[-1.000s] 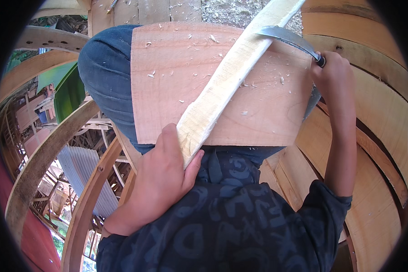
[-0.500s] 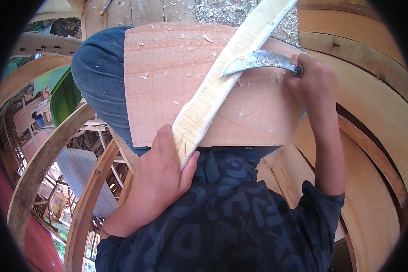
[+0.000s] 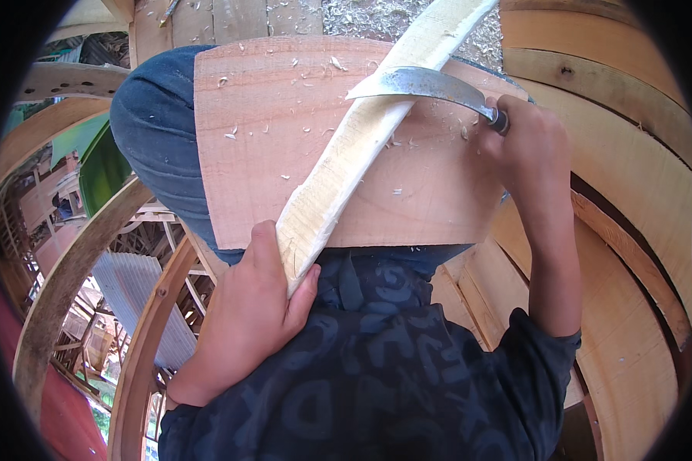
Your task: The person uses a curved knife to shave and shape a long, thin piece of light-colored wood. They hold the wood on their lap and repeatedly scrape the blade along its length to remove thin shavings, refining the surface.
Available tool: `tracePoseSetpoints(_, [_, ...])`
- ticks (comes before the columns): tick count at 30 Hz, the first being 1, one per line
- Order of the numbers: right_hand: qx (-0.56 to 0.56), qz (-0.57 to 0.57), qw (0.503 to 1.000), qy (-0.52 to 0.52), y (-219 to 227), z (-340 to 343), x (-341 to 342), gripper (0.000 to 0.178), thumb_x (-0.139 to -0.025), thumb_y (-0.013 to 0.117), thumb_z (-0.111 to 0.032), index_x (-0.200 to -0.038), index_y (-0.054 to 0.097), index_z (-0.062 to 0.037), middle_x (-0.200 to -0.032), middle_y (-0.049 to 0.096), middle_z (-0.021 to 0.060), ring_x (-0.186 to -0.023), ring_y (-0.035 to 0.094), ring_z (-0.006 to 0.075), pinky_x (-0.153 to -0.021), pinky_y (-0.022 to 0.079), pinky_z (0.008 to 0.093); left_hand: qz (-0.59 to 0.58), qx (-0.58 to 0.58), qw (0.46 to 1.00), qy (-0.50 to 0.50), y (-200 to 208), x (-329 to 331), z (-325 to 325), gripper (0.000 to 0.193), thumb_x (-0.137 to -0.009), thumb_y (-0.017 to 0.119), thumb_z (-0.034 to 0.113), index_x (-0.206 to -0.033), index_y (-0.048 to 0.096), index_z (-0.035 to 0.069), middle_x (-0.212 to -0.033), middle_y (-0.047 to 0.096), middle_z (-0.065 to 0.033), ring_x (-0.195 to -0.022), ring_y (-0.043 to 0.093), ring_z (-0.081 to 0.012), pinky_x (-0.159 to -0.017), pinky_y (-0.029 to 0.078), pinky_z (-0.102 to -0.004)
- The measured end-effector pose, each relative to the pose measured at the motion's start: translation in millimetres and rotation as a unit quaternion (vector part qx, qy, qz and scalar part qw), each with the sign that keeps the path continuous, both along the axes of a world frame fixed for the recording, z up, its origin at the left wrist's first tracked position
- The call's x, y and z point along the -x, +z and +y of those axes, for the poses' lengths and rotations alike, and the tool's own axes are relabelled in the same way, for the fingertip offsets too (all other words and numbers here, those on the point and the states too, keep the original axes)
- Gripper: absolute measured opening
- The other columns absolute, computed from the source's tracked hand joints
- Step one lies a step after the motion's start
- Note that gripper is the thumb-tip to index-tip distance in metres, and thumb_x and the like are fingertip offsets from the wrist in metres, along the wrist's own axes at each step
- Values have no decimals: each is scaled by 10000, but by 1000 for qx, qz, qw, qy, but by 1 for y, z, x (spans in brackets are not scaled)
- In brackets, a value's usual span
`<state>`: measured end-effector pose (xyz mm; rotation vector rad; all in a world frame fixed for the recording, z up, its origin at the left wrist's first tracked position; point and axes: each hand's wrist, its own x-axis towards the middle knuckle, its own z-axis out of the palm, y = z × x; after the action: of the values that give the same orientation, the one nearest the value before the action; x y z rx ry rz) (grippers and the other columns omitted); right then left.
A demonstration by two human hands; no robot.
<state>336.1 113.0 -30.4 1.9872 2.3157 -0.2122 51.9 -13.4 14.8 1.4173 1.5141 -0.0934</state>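
A long pale piece of wood (image 3: pixel 327 184) slants across my lap from lower left to upper right. Its near end is gripped in my left hand (image 3: pixel 257 307), thumb on one side and fingers on the other. My right hand (image 3: pixel 527 142) is closed round the dark handle of a curved knife (image 3: pixel 438 84). The blade lies across the upper part of the wood, its tip reaching past the left edge. Beneath the wood, a flat reddish board (image 3: pixel 269 169) rests over my legs, with small shavings scattered on it.
Curved wooden planks (image 3: pixel 615 169) form a wall on the right. Shavings (image 3: pixel 361 19) cover the floor at the far side. On the left stand curved wooden ribs (image 3: pixel 69 269), with a corrugated sheet (image 3: pixel 142 300) and a drop with timbers beyond them.
The knife blade has moved up and left along the wood, farther from my left hand. The wood and my left hand have shifted slightly left.
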Motion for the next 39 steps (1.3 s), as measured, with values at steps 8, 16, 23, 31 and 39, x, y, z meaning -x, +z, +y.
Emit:
tracePoseSetpoints(8, [-33, -91, 987, -130, -26, 72, -77, 301, -847, 613, -279, -840, 704, 8, -807, 681, 233, -762, 657, 424, -700, 528, 498, 20, -5, 1000, -13, 3, -3, 2, 474, -909, 641, 229, -1161, 373, -71, -843, 599, -344, -728, 618, -521, -622, 503, -563])
tracePoseSetpoints(16, [27, 14, 999, -38, 2, 5, 2, 205, -819, 621, -207, -812, 717, -26, -736, 660, 211, -738, 662, 394, -672, 522, 482, -37, 59, 998, 10, 3, 4, 9, 436, -918, 622, 205, -1155, 372, -61, -843, 599, -351, -763, 610, -541, -663, 484, -568])
tracePoseSetpoints(23, [-43, -20, 998, -30, -21, 42, -16, 210, -788, 615, -204, -837, 730, -34, -802, 688, 208, -774, 673, 397, -717, 545, 470, -44, 117, 991, 56, 15, 1, 18, 439, -925, 593, 193, -1254, 387, -11, -917, 586, -305, -884, 587, -520, -756, 446, -517])
tracePoseSetpoints(31, [-38, -11, 994, -98, -7, 53, -28, 211, -810, 621, -230, -844, 733, -54, -796, 688, 213, -756, 676, 401, -701, 541, 471, -87, 75, 993, 37, 1, 8, 9, 423, -925, 607, 186, -1159, 361, -66, -812, 588, -342, -806, 605, -540, -695, 466, -543])
tracePoseSetpoints(39, [-14, 5, 1000, -22, -16, 30, -6, 216, -807, 625, -239, -830, 732, -53, -741, 674, 207, -721, 679, 387, -684, 549, 466, -111, 71, 990, 44, 2, 11, 11, 412, -929, 597, 188, -1179, 364, -42, -817, 590, -335, -804, 596, -534, -685, 451, -526])
